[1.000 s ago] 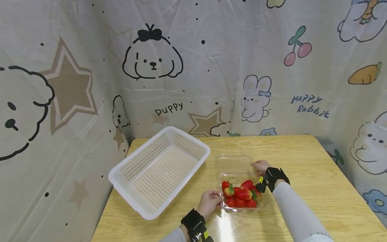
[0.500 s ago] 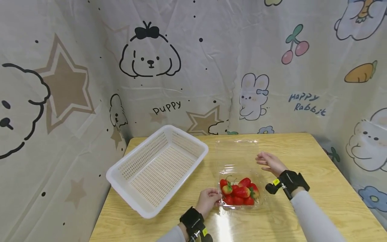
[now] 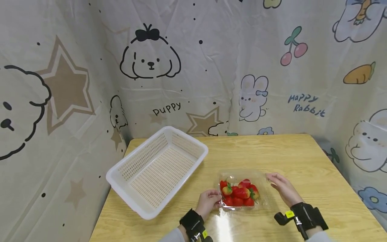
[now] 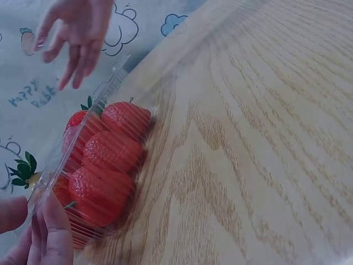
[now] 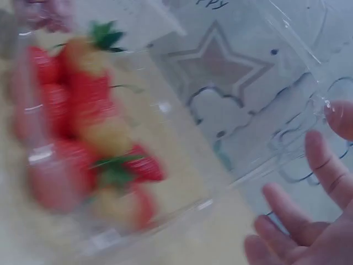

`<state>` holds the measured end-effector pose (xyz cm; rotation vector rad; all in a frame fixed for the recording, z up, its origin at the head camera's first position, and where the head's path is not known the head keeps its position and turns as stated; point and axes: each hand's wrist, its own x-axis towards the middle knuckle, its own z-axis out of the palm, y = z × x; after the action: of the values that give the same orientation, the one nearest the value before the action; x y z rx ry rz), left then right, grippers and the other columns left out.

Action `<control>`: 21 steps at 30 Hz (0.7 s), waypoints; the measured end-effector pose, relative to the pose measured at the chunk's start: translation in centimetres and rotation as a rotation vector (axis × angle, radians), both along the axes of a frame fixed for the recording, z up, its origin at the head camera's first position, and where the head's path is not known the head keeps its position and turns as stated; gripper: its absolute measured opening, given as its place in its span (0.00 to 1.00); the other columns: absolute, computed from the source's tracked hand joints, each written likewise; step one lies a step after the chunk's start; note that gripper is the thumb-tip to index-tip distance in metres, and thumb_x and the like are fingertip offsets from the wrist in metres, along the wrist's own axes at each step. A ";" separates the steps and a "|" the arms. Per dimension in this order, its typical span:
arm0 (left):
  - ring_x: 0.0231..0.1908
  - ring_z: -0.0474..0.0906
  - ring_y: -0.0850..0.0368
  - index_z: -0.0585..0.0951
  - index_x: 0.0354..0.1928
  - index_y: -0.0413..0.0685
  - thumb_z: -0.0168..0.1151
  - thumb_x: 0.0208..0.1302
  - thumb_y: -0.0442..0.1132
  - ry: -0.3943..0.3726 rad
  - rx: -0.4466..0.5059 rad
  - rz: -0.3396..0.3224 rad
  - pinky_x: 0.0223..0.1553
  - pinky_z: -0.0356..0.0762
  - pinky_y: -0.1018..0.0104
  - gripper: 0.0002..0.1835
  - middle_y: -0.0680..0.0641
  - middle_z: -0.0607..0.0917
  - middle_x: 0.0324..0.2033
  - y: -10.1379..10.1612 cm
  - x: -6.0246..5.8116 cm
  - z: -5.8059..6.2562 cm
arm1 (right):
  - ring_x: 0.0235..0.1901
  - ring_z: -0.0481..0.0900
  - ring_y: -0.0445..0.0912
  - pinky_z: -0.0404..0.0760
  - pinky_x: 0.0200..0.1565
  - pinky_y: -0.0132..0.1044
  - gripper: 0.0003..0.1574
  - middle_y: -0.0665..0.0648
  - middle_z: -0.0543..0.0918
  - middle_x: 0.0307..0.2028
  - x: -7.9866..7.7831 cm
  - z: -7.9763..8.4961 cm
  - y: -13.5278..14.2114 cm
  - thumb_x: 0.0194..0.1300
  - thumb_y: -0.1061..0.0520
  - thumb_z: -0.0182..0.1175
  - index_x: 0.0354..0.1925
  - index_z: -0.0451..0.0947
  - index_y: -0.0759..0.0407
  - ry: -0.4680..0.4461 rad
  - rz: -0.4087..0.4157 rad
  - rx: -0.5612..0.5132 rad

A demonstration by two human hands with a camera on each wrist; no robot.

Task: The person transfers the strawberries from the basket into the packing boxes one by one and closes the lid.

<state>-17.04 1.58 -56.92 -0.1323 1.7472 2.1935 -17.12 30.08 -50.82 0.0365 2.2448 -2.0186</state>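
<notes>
A clear plastic clamshell box point(image 3: 261, 198) stands on the table and holds several red strawberries point(image 3: 242, 193), some pale at the tip, with green leaves. My left hand point(image 3: 208, 202) pinches its near left rim; in the left wrist view thumb and fingers point(image 4: 55, 226) lie on either side of that edge. The see-through lid point(image 5: 237, 127) stands raised over the box, attached along the far side. At its corner is my right hand point(image 3: 284, 188), thumb and forefinger tips on either side of the plastic, the other fingers loosely bent.
A white plastic basket point(image 3: 133, 205) with slotted walls and floor sits slantwise on the left of the wooden table point(image 3: 308, 161). Behind stands a printed cloth point(image 3: 181, 87), which also hangs at both sides.
The lid first swung back away from the box, then came forward over it. My right hand moved back, then right and towards me with the lid. My left hand stays at the rim.
</notes>
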 end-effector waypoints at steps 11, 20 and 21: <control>0.24 0.75 0.62 0.71 0.49 0.23 0.49 0.66 0.37 -0.051 0.114 -0.021 0.29 0.78 0.68 0.19 0.50 0.77 0.27 -0.3 0.3 -0.1 | 0.48 0.69 0.35 0.67 0.51 0.32 0.07 0.52 0.72 0.48 3.7 -5.4 -0.8 0.65 0.60 0.52 0.41 0.71 0.62 -0.124 -0.131 -0.030; 0.24 0.76 0.60 0.70 0.45 0.29 0.55 0.48 0.24 -0.013 0.083 -0.103 0.32 0.81 0.62 0.19 0.49 0.76 0.27 -0.4 0.6 -0.5 | 0.37 0.74 0.36 0.76 0.41 0.34 0.20 0.49 0.73 0.40 4.4 -6.0 -0.9 0.63 0.60 0.54 0.51 0.61 0.65 -0.168 -0.159 -0.096; 0.24 0.77 0.59 0.70 0.45 0.30 0.55 0.47 0.23 -0.011 0.080 -0.101 0.32 0.81 0.63 0.19 0.49 0.76 0.27 -0.4 0.6 -0.5 | 0.36 0.75 0.38 0.77 0.40 0.34 0.22 0.51 0.74 0.39 4.5 -6.0 -0.8 0.64 0.60 0.53 0.52 0.59 0.67 -0.182 -0.141 -0.113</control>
<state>-16.41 1.18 -57.47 -0.0355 1.6207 2.1821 -12.64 29.29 -56.80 0.3623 2.0675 -2.1120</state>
